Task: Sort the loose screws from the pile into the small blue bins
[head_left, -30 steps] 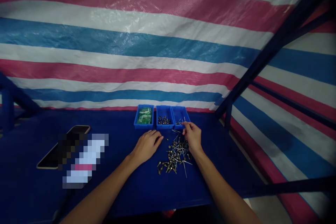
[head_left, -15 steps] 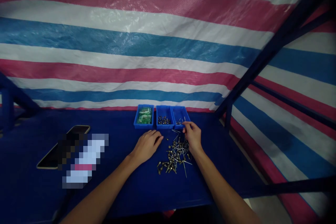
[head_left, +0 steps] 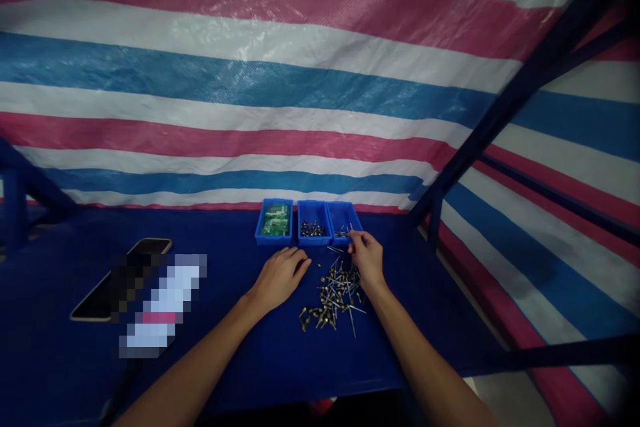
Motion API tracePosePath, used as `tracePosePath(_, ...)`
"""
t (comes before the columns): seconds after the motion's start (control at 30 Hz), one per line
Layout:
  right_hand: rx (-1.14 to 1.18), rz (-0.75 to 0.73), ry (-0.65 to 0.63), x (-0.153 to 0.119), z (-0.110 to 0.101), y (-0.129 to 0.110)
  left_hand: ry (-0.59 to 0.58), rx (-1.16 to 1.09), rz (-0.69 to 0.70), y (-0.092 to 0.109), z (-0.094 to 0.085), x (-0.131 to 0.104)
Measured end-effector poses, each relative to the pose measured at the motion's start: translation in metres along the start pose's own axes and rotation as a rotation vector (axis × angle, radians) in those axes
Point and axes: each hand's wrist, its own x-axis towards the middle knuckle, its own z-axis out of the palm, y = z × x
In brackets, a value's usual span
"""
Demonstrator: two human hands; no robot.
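Near the middle of the table, my left hand (head_left: 281, 278) rests palm down with its fingers loosely laid out, holding nothing. My right hand (head_left: 367, 259) is at the front edge of the right blue bin (head_left: 356, 211), thumb and fingers pinched together. A thin metal pin (head_left: 351, 226) sticks up from those fingertips; the rest of it is hidden. Inside that bin lie several silver pins (head_left: 341, 232). Between my forearms is a loose pile of long pins and small brass-coloured pieces (head_left: 334, 293), partly under my right hand.
A middle blue bin (head_left: 313, 206) holds small dark metal pieces (head_left: 313, 230). The left blue bin (head_left: 259, 230) contains green-and-clear items (head_left: 276, 220). A phone (head_left: 95, 297) and a blurred-out pale object (head_left: 165, 303) lie at left. Behind stands a striped sheet (head_left: 250, 140), with a dark metal frame (head_left: 480, 127) at right.
Almost nothing differs. Both hands stay in place, my right hand still pinched at the front of the right bin.
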Motion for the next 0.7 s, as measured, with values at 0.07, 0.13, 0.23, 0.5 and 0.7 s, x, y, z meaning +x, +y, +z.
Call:
tracePosePath(0.07,-0.006,0.007,-0.003,-0.0002,-0.0001,-0.0005,0.002,0.002,0.004,-0.0006,0.0007,0.0001)
tracePosePath(0.13,-0.019,0.008,-0.004,-0.0003,-0.0004,-0.0008,0.009,0.001,0.005,-0.0014,0.0014,0.0002)
tracePosePath(0.23,-0.036,-0.007,-0.003,-0.0003,-0.0010,-0.0006,0.010,-0.009,0.000,-0.0017,0.0015,0.0005)
tracePosePath(0.5,-0.018,0.006,0.001,-0.0001,-0.0008,-0.0002,0.003,-0.008,-0.011,-0.0008,0.0011,0.0001)
tracePosePath(0.7,-0.021,-0.002,0.005,0.0009,-0.0006,0.0006,0.005,-0.019,-0.008,-0.0017,0.0016,0.0002)
